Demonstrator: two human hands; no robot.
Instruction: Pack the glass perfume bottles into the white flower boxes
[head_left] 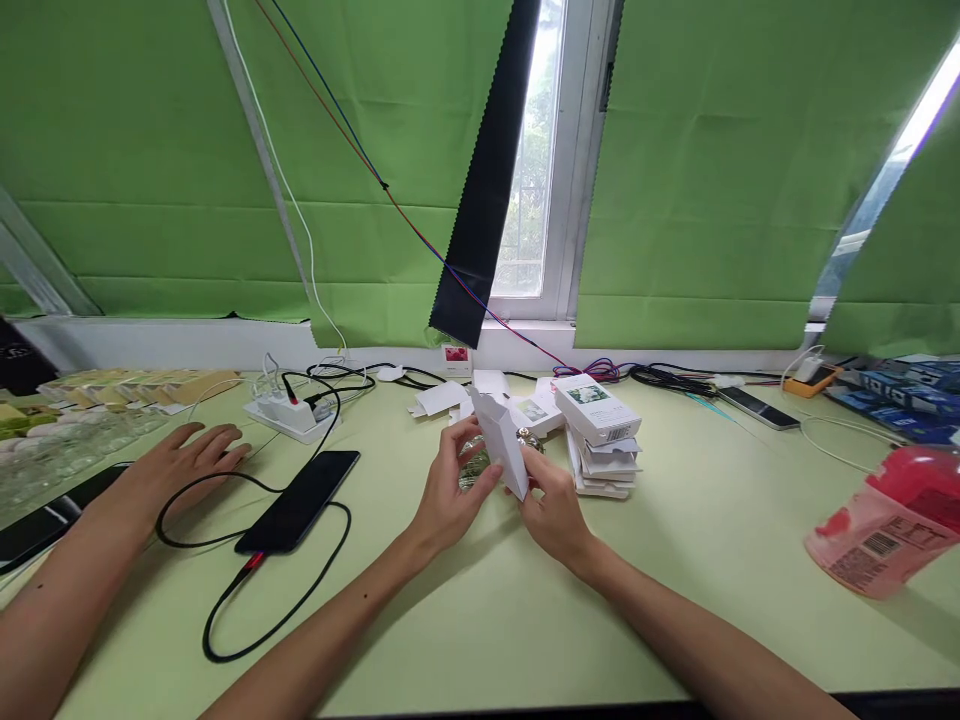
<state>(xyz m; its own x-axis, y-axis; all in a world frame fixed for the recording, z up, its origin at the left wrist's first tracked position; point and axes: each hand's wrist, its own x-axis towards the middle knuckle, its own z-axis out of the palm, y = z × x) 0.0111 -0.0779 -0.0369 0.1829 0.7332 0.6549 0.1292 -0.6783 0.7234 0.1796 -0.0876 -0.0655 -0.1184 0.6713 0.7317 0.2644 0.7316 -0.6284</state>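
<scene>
A small white cardboard box [501,445] is held tilted up in front of me, between both hands. My left hand [450,490] is closed around its left side, thumb against the near face. The fingers of my right hand [553,505] pinch its lower right edge. Behind the box, partly hidden, lies something shiny in clear wrapping [472,468]. To the right of my right hand rises a stack of flat white cartons [604,468], topped by a white box with a green-toned picture [598,408]. More white card pieces [442,398] lie behind my hands.
Another person's hand [180,465] rests on the table at left, by a black phone [298,502] with a looping cable. A power strip [285,415] stands behind it. At right are a pink container [881,530], a second phone [759,408] and blue packs [907,400].
</scene>
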